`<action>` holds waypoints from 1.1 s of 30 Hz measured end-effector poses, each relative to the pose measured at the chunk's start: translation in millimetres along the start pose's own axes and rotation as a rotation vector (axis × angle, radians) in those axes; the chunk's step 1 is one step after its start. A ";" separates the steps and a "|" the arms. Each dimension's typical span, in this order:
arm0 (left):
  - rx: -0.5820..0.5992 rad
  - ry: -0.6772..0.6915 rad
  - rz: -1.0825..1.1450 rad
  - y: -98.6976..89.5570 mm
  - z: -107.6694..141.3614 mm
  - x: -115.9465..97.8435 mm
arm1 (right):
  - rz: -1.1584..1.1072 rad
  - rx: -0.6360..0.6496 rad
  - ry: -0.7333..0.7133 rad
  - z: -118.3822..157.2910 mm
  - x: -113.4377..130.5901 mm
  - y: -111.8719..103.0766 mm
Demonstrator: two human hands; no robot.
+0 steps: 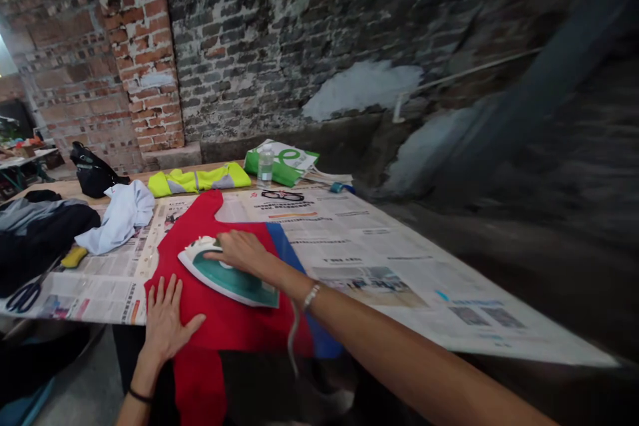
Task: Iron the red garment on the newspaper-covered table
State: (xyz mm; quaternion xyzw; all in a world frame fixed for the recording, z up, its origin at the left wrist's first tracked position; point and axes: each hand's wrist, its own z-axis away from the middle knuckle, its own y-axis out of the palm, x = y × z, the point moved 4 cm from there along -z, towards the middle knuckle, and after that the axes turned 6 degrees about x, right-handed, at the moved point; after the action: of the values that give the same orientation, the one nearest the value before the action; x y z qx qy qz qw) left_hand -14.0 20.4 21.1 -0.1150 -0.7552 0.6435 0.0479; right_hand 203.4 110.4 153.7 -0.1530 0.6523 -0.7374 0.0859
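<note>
A red garment (pixel 200 339) with a blue edge (pixel 287 249) lies on the newspaper-covered table (pixel 369 233), one part hanging over the front edge. My right hand (pixel 242 251) is wrapped round the handle of a white and teal iron (pixel 234 279), which rests on the red cloth with its tip to the left. The iron's cord (pixel 293 339) hangs down over the front edge. My left hand (pixel 167 319) lies on the cloth's left edge, fingers spread, to the left of the iron.
Glasses (pixel 282 196), a bottle (pixel 265 165), a green and white bag (pixel 287 163) and a yellow vest (pixel 200 180) are at the back. Dark clothes (pixel 40 233), a white cloth (pixel 120 216), a yellow sponge-like item (pixel 74 257) and scissors (pixel 24 296) lie left.
</note>
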 end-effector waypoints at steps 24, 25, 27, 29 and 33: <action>-0.044 -0.148 -0.066 -20.9 20.2 53.6 | 0.036 0.167 -0.201 97.1 -36.3 6.8; -0.048 -0.150 -0.070 -20.2 19.9 54.0 | 0.043 0.152 -0.167 95.4 -38.6 6.2; -0.050 -0.153 -0.078 -18.3 19.3 55.2 | 0.056 0.128 -0.108 87.8 -39.1 5.3; -0.044 -0.149 -0.086 -16.1 19.0 56.2 | 0.055 0.116 -0.063 79.0 -37.8 5.2; -0.053 -0.133 -0.098 -13.6 19.2 56.8 | 0.034 0.102 0.059 66.6 -53.4 6.9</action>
State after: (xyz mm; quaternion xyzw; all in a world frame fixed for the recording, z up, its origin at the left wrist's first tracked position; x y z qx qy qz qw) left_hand -74.8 13.3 26.9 -0.0362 -0.7783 0.6263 0.0259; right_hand 275.5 64.6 147.6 -0.1154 0.6187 -0.7723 0.0865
